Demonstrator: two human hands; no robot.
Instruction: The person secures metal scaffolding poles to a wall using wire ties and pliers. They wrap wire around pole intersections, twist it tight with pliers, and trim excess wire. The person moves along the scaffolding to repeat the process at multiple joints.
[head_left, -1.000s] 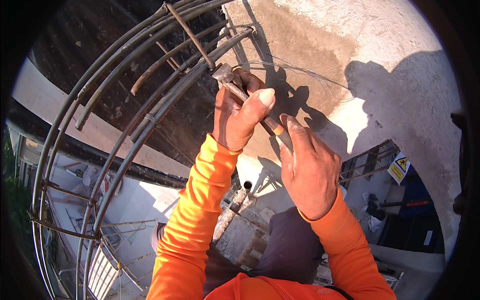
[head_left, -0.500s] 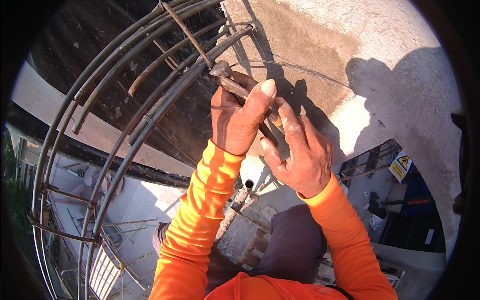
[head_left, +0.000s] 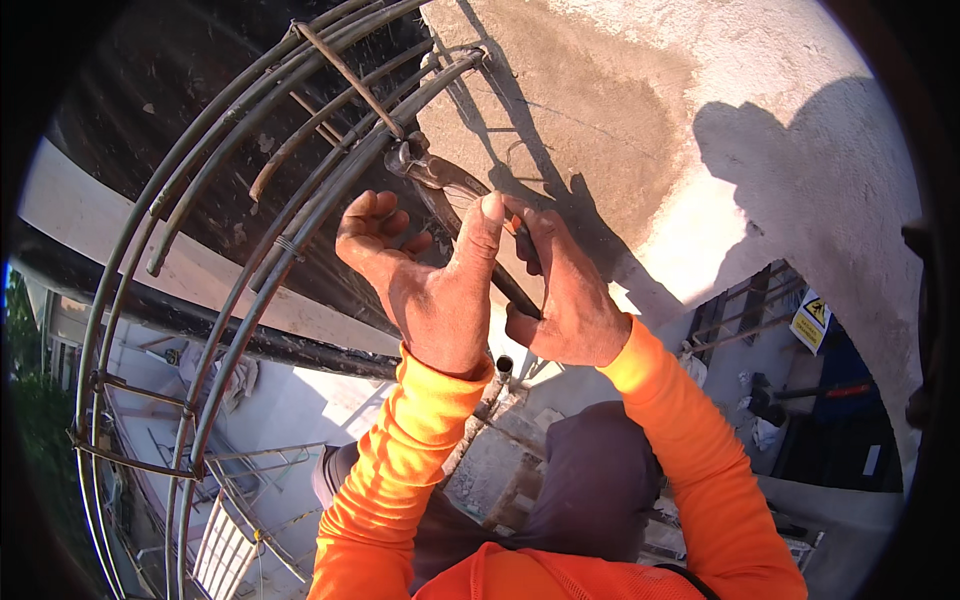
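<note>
Rusty tower pincers (head_left: 455, 180) lie with their jaws close beside the bundled rebar (head_left: 340, 190), near a joint where a short rod crosses. My right hand (head_left: 575, 285) is closed around their handles, which are spread a little apart. My left hand (head_left: 435, 300) is just left of the pincers, thumb raised and fingers half curled, with nothing in it that I can see. A wire tie (head_left: 290, 245) wraps the bars lower down. Whether the jaws grip any wire is too small to tell.
Curved rebar hoops (head_left: 150, 215) rise on the left beside a dark panel (head_left: 200, 110). A rough concrete surface (head_left: 620, 130) lies ahead on the right. Below are an open pipe end (head_left: 505, 367), a yellow warning sign (head_left: 810, 320) and metal frames (head_left: 225, 545).
My left hand has let go of the pincers and moved left with its fingers opened. My right hand, open before, has taken hold of the handles. The long loose wire no longer shows clearly.
</note>
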